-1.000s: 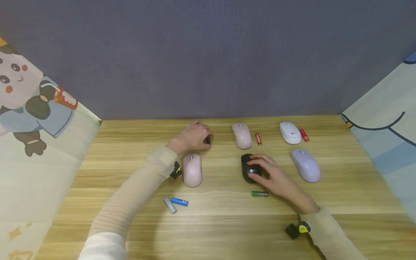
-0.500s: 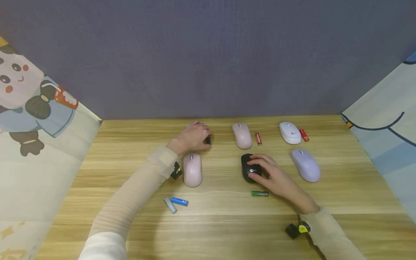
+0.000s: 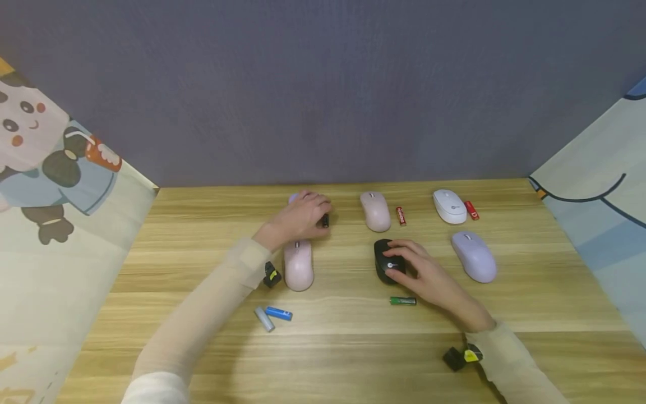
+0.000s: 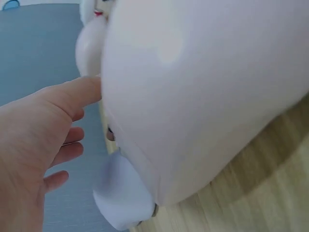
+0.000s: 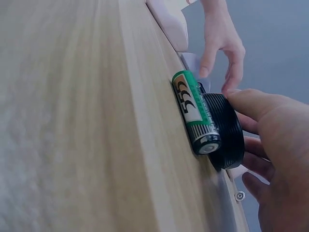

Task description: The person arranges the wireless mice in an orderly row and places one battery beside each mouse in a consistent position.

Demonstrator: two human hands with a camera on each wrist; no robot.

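In the head view my left hand [image 3: 299, 216] is over a lilac mouse at the back, mostly hidden, its edge [image 3: 292, 197] showing behind the fingers. A small black battery [image 3: 325, 220] shows between thumb and fingertips. The left wrist view shows the thumb extended and the fingers [image 4: 67, 154] loosely bent. My right hand [image 3: 424, 275] rests its fingertips on a black mouse [image 3: 381, 264] lying on the table, thumb and fingers spread over it. Just in front of that mouse lies a green battery [image 3: 402, 301], seen large in the right wrist view.
A pink mouse [image 3: 299, 269] sits under the left wrist, another pink mouse [image 3: 375, 211] at the back beside a red battery [image 3: 401, 216]. Blue [image 3: 279, 313] and grey [image 3: 264, 318] batteries lie at front left. White [image 3: 450, 206] and lilac [image 3: 474, 256] mice and a second red battery [image 3: 471, 210] are right.
My left hand has shifted slightly right and down in the head view, uncovering a bit more of the lilac mouse. The right hand and black mouse have stayed put.
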